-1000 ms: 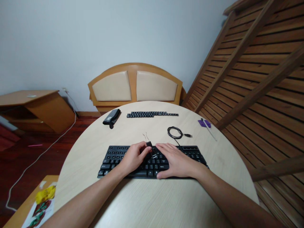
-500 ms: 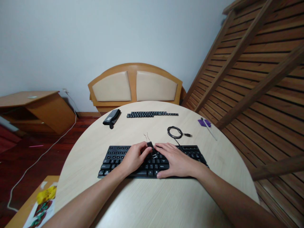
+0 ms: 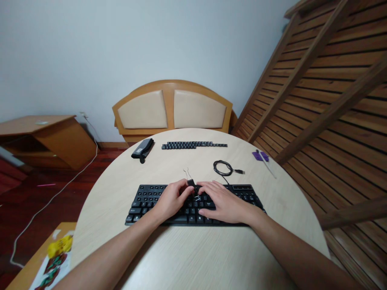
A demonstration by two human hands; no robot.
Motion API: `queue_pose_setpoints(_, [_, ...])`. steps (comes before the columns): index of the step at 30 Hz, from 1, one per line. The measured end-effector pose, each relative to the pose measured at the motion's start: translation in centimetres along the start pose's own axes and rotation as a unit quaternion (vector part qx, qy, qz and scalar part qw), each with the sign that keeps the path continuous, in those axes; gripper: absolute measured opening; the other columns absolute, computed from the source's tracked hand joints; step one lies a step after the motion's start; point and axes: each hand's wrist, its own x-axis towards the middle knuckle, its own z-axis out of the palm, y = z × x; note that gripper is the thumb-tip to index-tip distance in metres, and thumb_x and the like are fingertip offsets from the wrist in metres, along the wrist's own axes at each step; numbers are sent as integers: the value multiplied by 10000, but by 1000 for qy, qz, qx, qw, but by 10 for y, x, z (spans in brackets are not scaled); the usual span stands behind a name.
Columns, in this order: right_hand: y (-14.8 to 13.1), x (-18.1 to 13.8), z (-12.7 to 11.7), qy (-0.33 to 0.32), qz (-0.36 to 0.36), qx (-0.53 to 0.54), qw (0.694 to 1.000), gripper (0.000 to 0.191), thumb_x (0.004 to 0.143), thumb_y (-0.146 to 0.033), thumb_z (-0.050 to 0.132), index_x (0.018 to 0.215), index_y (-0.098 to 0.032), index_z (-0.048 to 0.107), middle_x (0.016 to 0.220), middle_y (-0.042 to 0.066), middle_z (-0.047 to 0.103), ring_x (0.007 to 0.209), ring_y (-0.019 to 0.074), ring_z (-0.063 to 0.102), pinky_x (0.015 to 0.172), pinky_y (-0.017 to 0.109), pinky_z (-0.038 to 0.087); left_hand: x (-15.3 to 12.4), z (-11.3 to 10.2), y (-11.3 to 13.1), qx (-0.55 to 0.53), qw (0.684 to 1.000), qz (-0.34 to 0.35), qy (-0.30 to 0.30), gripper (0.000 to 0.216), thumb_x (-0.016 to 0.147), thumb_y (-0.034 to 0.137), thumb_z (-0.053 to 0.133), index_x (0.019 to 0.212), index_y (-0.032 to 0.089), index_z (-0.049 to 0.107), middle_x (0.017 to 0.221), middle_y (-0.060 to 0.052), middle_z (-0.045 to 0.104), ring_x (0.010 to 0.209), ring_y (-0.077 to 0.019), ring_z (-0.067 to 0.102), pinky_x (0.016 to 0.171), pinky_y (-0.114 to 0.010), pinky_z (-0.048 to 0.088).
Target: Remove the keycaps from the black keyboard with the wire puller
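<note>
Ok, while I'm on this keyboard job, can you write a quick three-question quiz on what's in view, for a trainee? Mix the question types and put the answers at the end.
1. What is the left grip holding?
2. True or false: the keycaps beyond the keyboard are laid out in rows.
3. Where does the purple item lie?
A. On the keyboard
B. To the left of the keycaps
C. To the right of the coiled cable

Key:
1. A dark wire-ended tool, pinched between thumb and fingers.
2. True.
3. C.
</note>
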Motion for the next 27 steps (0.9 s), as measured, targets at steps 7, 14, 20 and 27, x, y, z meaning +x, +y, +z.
queue_pose_setpoints(7, [0, 1, -2, 3, -14, 5, 1000, 256, 864, -303, 615, 1106, -225, 577, 1410, 102, 523, 1330, 253, 435, 1121, 443, 321, 0, 1, -1, -3, 1000, 1, 4, 282, 965, 375, 491, 827, 164, 619, 770, -21, 663, 720, -172, 585, 673, -264, 421])
queue_pose_setpoints(14, [3, 1, -1, 5, -19, 6, 1000, 242, 880, -303, 603, 1107, -222, 580, 1405, 110, 527, 1328, 252, 439, 1118, 450, 325, 0, 2, -2, 3, 1000, -1, 5, 283, 965, 376, 490, 833, 166, 626, 778, -23, 675, 712, -168, 585, 676, -263, 424])
queue_pose_setpoints(20, [3, 1, 0, 14, -22, 7, 1000, 237, 871, -301, 618, 1091, -217, 588, 1391, 110, 541, 1316, 248, 453, 1113, 440, 333, -1, 0, 2, 27, 1000, 14, 2, 296, 974, 371, 474, 821, 168, 626, 769, -20, 671, 724, -172, 593, 677, -258, 427])
queue_pose_setpoints(27, [7, 2, 4, 21, -25, -4, 999, 329, 891, -374, 607, 1163, -190, 590, 1396, 116, 539, 1310, 252, 460, 1115, 428, 344, -6, 5, 12, 106, 992, 57, -25, 224, 975, 295, 485, 911, 185, 669, 876, -42, 711, 802, -196, 635, 734, -282, 450])
